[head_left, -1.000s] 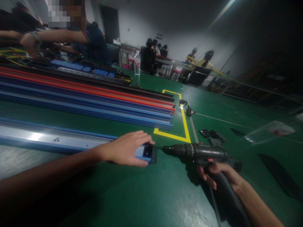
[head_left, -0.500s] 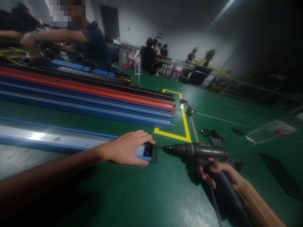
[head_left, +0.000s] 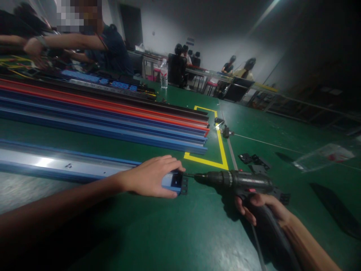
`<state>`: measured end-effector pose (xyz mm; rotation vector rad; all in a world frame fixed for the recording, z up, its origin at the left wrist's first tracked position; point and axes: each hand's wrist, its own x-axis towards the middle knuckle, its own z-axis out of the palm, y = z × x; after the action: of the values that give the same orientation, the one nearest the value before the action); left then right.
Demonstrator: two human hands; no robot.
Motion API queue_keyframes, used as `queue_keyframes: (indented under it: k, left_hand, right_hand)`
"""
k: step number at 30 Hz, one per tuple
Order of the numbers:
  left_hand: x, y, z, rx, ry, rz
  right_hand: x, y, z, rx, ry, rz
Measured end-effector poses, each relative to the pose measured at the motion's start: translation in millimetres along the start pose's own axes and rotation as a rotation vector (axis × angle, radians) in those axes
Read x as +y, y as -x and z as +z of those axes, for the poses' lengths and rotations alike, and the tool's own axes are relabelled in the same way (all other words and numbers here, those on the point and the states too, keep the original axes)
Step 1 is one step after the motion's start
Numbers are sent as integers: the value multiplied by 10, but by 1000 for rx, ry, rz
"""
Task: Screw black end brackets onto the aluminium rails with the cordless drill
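My left hand [head_left: 153,176] grips the right end of a long blue and silver metal profile [head_left: 87,168], thumb on the near side and fingers over the far side. A black end cap [head_left: 184,185] sits at that end of the profile. In my right hand [head_left: 262,209] is a black power drill [head_left: 248,182], lying level and pointing left. The thin bit [head_left: 189,174] reaches the end cap; whether it sits in a screw is too small to tell.
Blue, red and black profiles [head_left: 135,120] lie stacked beyond my left hand. Yellow tape [head_left: 221,146] marks the green table. Small black parts [head_left: 254,161], a clear plastic bag [head_left: 324,156] and a water bottle [head_left: 164,75] are about. A co-worker's arm [head_left: 70,41] reaches across at the far left.
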<state>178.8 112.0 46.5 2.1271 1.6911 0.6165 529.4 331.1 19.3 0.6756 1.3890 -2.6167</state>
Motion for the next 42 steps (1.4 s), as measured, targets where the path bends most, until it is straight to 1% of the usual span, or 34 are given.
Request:
queue_keyframes:
  k: [8, 20, 25, 34, 42]
  left_hand:
    - [-12, -5, 6, 2, -2, 9]
    - [-20, -6, 9, -6, -2, 6]
    - [-17, -2, 7, 14, 2, 15]
    - [-9, -11, 5, -2, -11, 9]
    - [-15, -4, 13, 12, 6, 16]
  right_hand:
    - [-17, -2, 44, 18, -4, -10]
    - [14, 6, -2, 46, -15, 8]
    - [4, 7, 17, 45, -16, 7]
    - [-22, -8, 64, 28, -14, -1]
    - [-31, 0, 83, 18, 7, -11]
